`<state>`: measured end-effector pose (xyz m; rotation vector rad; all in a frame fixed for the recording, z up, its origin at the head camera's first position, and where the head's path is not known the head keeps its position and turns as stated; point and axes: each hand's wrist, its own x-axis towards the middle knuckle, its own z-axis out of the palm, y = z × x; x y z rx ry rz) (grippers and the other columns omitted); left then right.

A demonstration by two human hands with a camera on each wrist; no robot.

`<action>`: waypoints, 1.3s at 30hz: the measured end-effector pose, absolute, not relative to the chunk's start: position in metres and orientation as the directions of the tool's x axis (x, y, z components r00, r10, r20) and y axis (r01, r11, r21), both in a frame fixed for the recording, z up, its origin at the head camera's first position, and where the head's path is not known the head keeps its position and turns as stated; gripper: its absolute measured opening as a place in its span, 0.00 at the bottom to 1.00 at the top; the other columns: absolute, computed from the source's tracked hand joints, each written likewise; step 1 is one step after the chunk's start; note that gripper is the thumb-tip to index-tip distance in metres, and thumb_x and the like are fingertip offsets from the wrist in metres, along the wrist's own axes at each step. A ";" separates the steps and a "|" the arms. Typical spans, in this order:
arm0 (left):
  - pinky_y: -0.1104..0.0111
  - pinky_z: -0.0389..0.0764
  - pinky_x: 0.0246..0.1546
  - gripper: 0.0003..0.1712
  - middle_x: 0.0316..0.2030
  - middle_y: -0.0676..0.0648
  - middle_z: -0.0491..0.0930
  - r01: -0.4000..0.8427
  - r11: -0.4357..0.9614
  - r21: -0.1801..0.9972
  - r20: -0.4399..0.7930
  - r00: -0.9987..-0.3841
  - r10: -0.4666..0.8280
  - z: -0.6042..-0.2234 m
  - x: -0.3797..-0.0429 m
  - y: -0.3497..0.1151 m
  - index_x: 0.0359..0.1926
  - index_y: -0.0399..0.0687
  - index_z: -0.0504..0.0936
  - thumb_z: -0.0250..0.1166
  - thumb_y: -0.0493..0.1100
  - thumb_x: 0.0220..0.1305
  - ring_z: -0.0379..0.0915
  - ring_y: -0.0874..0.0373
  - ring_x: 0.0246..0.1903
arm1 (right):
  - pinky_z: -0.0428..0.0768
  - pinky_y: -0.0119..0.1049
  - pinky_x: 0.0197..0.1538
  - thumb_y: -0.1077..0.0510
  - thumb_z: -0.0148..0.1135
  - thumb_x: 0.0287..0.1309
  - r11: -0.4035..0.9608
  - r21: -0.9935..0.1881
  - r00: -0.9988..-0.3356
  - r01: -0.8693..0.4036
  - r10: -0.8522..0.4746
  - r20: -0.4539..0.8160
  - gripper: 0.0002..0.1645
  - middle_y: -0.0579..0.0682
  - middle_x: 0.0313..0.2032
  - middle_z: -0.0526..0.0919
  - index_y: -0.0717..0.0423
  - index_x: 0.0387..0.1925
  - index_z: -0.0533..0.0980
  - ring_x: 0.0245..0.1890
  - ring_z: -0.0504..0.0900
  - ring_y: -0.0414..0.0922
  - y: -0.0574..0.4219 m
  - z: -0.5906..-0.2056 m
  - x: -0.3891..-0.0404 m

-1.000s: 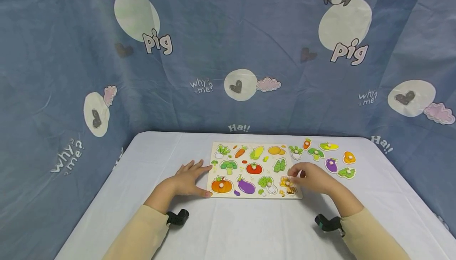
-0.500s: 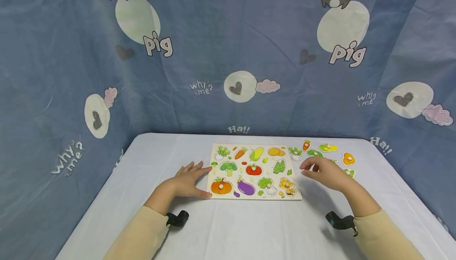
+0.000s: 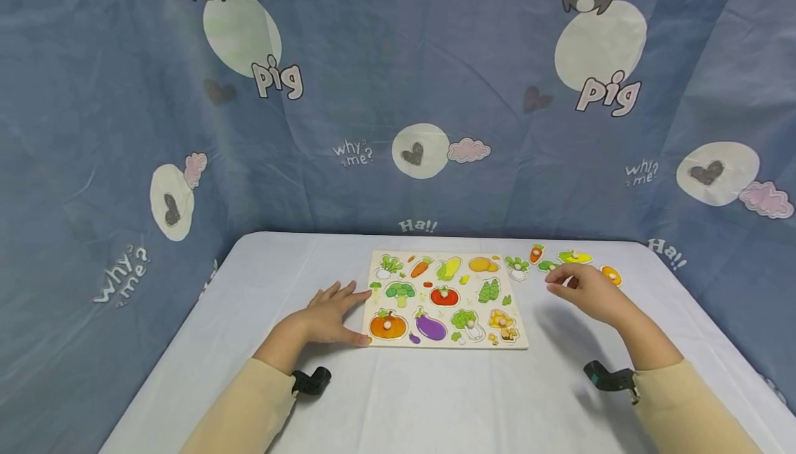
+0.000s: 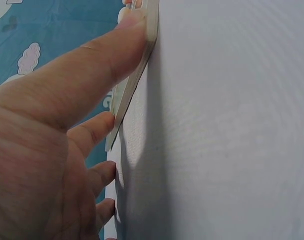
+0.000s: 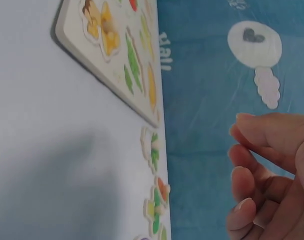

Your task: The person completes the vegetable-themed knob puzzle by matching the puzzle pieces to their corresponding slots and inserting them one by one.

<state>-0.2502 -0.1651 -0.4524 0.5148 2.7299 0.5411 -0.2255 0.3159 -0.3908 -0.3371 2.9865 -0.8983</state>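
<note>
My left hand rests at the left edge of the vegetable puzzle board, fingers spread. Its thumb lies on the board's near corner and the index fingertip touches the edge. My right hand hovers above the table right of the board, fingers loosely bent and holding nothing. Pumpkin, tomato, cabbage and mushroom pieces with knobs sit in the board. Under and beyond the right hand lie loose pieces; it partly covers the broccoli piece.
Behind the right hand are a radish piece, a carrot piece, a corn piece and an orange pepper-like piece. A white cloth covers the table. A blue printed curtain hangs behind it.
My right hand has left the mushroom piece at the board's lower right corner and moved right and slightly back, over the loose pieces. The left hand stays put.
</note>
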 end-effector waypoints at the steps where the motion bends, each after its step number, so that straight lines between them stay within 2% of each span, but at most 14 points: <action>1: 0.40 0.39 0.74 0.60 0.78 0.40 0.49 0.285 0.863 0.417 -0.226 -0.887 0.402 -0.452 -0.250 -0.165 0.76 0.59 0.62 0.75 0.70 0.45 0.36 0.36 0.76 | 0.76 0.37 0.32 0.60 0.66 0.63 0.815 -0.543 -0.978 -0.203 -0.198 0.067 0.10 0.50 0.36 0.82 0.61 0.43 0.83 0.33 0.75 0.46 0.318 -0.391 -0.227; 8: 0.40 0.39 0.73 0.60 0.78 0.39 0.49 0.288 0.862 0.416 -0.225 -0.886 0.405 -0.451 -0.249 -0.165 0.76 0.58 0.62 0.75 0.70 0.45 0.37 0.35 0.76 | 0.77 0.38 0.27 0.59 0.64 0.66 0.813 -0.566 -0.991 -0.136 -0.110 0.081 0.12 0.56 0.39 0.81 0.63 0.46 0.81 0.30 0.75 0.46 0.331 -0.395 -0.233; 16: 0.41 0.38 0.74 0.60 0.78 0.40 0.48 0.291 0.865 0.409 -0.233 -0.883 0.407 -0.454 -0.250 -0.166 0.77 0.59 0.62 0.75 0.70 0.45 0.36 0.36 0.77 | 0.76 0.38 0.33 0.57 0.62 0.67 0.838 -0.539 -0.996 -0.085 -0.052 0.076 0.15 0.59 0.41 0.82 0.66 0.48 0.80 0.37 0.77 0.50 0.346 -0.398 -0.240; 27: 0.41 0.37 0.74 0.59 0.78 0.40 0.47 0.295 0.860 0.417 -0.229 -0.881 0.413 -0.453 -0.253 -0.167 0.77 0.59 0.61 0.74 0.70 0.46 0.34 0.37 0.77 | 0.75 0.41 0.37 0.58 0.62 0.66 0.858 -0.509 -0.997 -0.068 -0.036 0.071 0.14 0.60 0.39 0.82 0.67 0.45 0.79 0.38 0.77 0.53 0.366 -0.402 -0.249; 32: 0.40 0.38 0.74 0.59 0.78 0.40 0.48 0.296 0.858 0.421 -0.228 -0.881 0.415 -0.451 -0.252 -0.167 0.77 0.57 0.61 0.75 0.69 0.47 0.35 0.36 0.77 | 0.77 0.44 0.41 0.58 0.61 0.67 0.850 -0.527 -1.000 -0.023 -0.020 0.011 0.16 0.61 0.40 0.81 0.68 0.47 0.78 0.40 0.76 0.56 0.374 -0.410 -0.257; 39: 0.41 0.37 0.74 0.59 0.78 0.39 0.48 0.289 0.857 0.426 -0.234 -0.880 0.413 -0.452 -0.251 -0.166 0.77 0.57 0.61 0.75 0.69 0.47 0.35 0.36 0.77 | 0.77 0.43 0.43 0.56 0.62 0.66 0.832 -0.550 -0.994 0.072 0.016 -0.105 0.17 0.60 0.41 0.79 0.67 0.49 0.76 0.41 0.74 0.54 0.386 -0.425 -0.266</action>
